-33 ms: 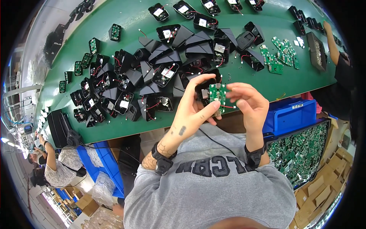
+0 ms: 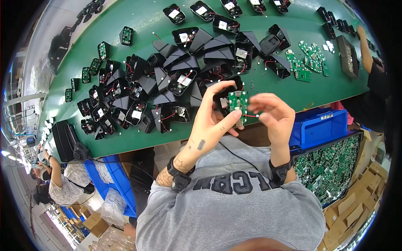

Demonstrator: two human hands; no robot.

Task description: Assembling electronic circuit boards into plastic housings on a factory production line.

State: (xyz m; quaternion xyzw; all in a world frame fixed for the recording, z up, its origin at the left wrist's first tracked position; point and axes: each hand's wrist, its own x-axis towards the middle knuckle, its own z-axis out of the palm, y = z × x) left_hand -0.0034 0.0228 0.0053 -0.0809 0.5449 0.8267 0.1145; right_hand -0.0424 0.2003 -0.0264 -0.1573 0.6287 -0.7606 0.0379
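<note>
My left hand (image 2: 215,119) is closed around a black plastic housing (image 2: 224,102) and a green circuit board (image 2: 238,100), its thumb pressed on the board's lower part. The board stands upright over the housing, covering much of its inside. From beside the board a short red wire (image 2: 250,115) sticks out to the right, ending in a small white plug. My right hand (image 2: 274,113) hovers just right of the board, open, with fingers curved and thumb apart; its fingertips are slightly blurred. The plug is close to the right thumb; I see no grip on it.
Many black housings (image 2: 182,81) with red wires crowd the green table (image 2: 167,140) beyond my hands. Loose circuit boards (image 2: 307,60) lie at the right. A blue bin (image 2: 320,127) and a tray of boards (image 2: 326,167) stand at my right. Co-workers are at both sides.
The circuit board has shifted very slightly up and left in my left hand. My right hand's fingers have moved a little.
</note>
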